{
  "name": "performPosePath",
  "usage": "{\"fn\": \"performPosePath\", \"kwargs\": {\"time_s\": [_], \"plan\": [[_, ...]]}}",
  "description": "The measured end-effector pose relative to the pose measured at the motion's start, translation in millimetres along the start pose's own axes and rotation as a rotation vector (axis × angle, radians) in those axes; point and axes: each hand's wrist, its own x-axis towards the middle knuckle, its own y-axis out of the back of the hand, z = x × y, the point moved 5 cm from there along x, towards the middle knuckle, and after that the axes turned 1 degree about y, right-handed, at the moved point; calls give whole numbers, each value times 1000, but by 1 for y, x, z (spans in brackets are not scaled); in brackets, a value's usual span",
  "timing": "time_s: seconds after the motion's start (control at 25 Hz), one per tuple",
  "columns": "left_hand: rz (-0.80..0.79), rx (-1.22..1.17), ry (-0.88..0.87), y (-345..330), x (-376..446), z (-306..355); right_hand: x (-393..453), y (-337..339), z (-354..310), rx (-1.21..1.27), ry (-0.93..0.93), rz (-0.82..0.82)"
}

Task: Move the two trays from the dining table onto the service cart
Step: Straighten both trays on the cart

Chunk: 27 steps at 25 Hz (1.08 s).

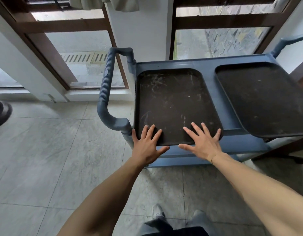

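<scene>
Two dark brown trays lie side by side on the top shelf of a blue-grey service cart (210, 65). The left tray (172, 99) is scuffed and sits flat. The right tray (264, 97) overhangs the cart's near edge. My left hand (146, 143) rests with fingers spread on the near left corner of the left tray. My right hand (202, 142) lies flat, fingers apart, on that tray's near right corner. Neither hand grips anything.
The cart's ribbed handle (106, 82) sticks out on the left; a second handle (286, 43) shows at the far right. Glass doors with brown frames (50, 48) stand behind. Grey floor tiles (45, 150) spread to the left. A dark wooden piece (283, 149) sits under the right tray.
</scene>
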Motion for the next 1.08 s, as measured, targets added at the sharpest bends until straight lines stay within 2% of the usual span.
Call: {"fn": "performPosePath", "kwargs": {"time_s": [0.52,0.76,1.08], "plan": [[39,38,0,4,35,-9,33,13,2,-18,20,-25],[-51,-19,54,-7,57,-15,72,14,-1,97,-11,-103],[-17,15,71,-10,59,-19,86,2,-8,21,35,-105]]}}
